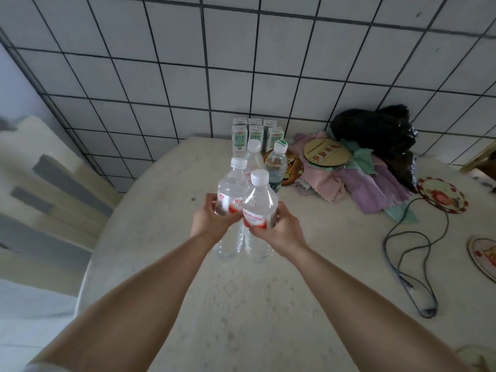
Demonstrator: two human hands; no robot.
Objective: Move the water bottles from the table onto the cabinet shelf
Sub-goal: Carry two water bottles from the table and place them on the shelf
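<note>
At the centre of the frame, the left hand (208,217) grips one red-labelled water bottle (231,189) and the right hand (279,229) grips another (259,202), the two bottles touching above the pale counter (268,304). Just behind them two more bottles (276,165) stand on the counter, in front of milk cartons (239,138) by the tiled wall
</note>
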